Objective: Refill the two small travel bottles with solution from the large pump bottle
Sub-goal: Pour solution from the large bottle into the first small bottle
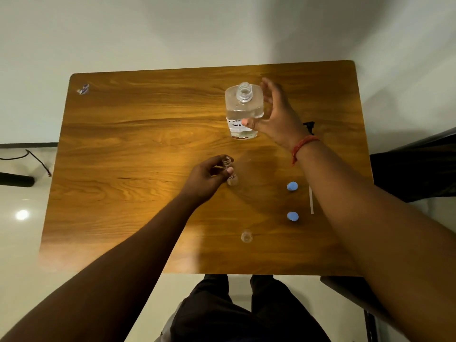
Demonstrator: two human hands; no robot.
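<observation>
The large clear bottle (244, 109) stands uncapped at the table's far centre, with a white handwritten label and liquid inside. My right hand (276, 117) wraps around its right side, thumb pressed on the label and fingers behind the shoulder. My left hand (209, 178) pinches one small clear travel bottle (231, 177), uncapped and upright on the table. The second travel bottle (246, 236) stands open near the front edge. Two blue caps (292, 186) (293, 216) lie to the right. The pump (311, 201), with a black head and a white tube, lies beside my right forearm, partly hidden.
The wooden table (123, 144) carries a small object (83, 88) at its far left corner. A dark chair (417, 169) stands off the right edge. A black cable (37, 161) lies on the floor at left. My legs (241, 312) are at the front edge.
</observation>
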